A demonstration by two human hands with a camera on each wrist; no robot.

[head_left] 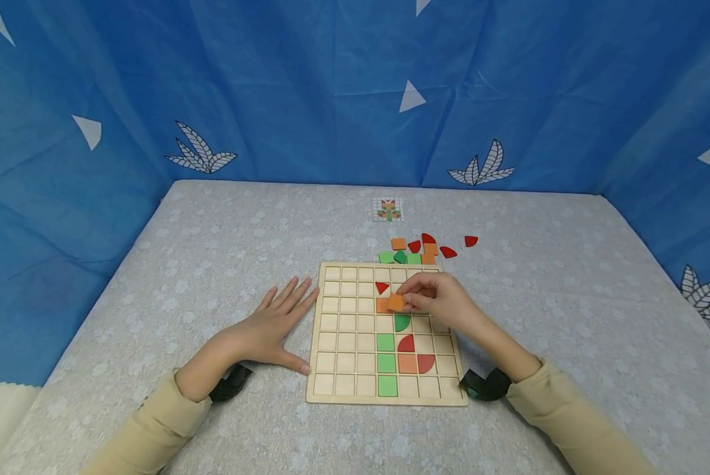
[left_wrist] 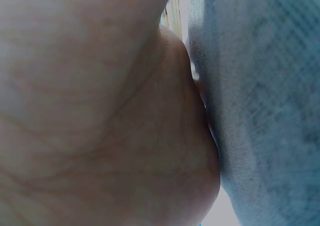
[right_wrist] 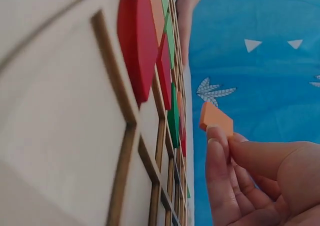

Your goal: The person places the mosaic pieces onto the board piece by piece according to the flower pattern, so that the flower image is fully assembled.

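Note:
Between thumb and fingers my right hand (head_left: 441,297) pinches an orange square tile (head_left: 396,303), held over the wooden grid board (head_left: 337,380). In the right wrist view the same orange tile (right_wrist: 216,119) stands tilted above the board's face. Just left of it an orange square (head_left: 382,305) lies in a cell, with a red piece (head_left: 381,288) above that. Lower on the board are green squares (head_left: 386,343), a green quarter circle (head_left: 402,322), red quarter circles (head_left: 406,344) and another orange square (head_left: 407,363). My left hand (head_left: 266,332) lies flat with fingers spread, fingertips at the board's left edge.
Behind the board lie loose tiles: orange squares (head_left: 398,244), light green squares (head_left: 387,257), a dark green piece (head_left: 400,257) and several red pieces (head_left: 448,252). Farther back sits a small pattern card (head_left: 387,209). A blue curtain (head_left: 307,92) hangs behind the cloth-covered table (head_left: 242,231).

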